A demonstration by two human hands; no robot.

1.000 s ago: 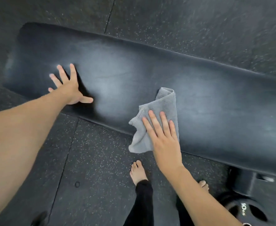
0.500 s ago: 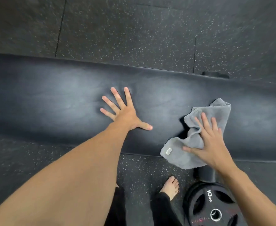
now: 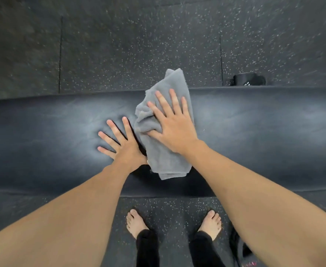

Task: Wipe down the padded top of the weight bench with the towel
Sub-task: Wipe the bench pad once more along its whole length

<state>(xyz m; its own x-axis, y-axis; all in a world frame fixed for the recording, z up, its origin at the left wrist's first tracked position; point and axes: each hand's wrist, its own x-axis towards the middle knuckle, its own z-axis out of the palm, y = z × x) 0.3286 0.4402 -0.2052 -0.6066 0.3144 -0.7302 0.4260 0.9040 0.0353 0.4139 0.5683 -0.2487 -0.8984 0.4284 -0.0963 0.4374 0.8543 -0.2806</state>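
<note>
The speckled rubber floor [image 3: 139,51] fills the background. The black padded counter [image 3: 264,135] runs across the view from left to right. A grey towel [image 3: 164,162], crumpled and folded, lies across the middle of the pad; its far end overhangs the counter's far edge. The right hand [image 3: 174,130] presses flat on the towel, fingers [image 3: 163,102] extended and spread, not curled around the cloth. The left hand [image 3: 123,147] rests palm-down on the bare pad, just beside the towel and touching its left edge, fingers splayed and holding nothing. Two bare feet [image 3: 137,224] stand on the floor below the counter's near edge.
</note>
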